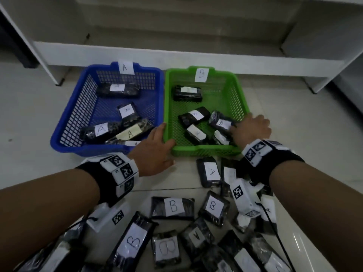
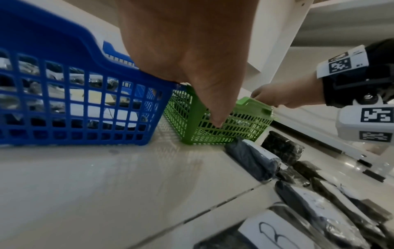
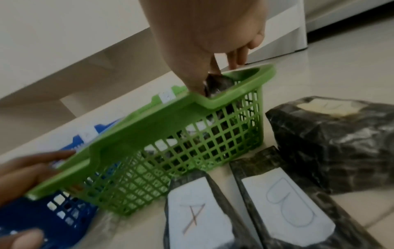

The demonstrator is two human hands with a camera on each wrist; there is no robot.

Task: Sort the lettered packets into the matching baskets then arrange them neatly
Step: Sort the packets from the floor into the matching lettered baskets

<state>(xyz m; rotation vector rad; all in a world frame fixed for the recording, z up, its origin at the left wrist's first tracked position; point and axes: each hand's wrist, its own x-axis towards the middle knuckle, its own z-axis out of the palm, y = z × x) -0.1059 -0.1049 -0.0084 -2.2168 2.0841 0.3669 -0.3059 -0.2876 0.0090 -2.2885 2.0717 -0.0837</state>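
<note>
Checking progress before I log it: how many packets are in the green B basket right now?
5 packets: one at the back, one mid-floor, one front centre, one front right, one by the right wall at the right hand. Others may hide underneath.

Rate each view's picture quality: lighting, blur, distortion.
Head view: dim, wide-angle bending, floor glare at lower right, labels legible. Left wrist view: left hand blurred close-up, blue basket sharp. Right wrist view: soft motion blur on green basket, tilted.
</note>
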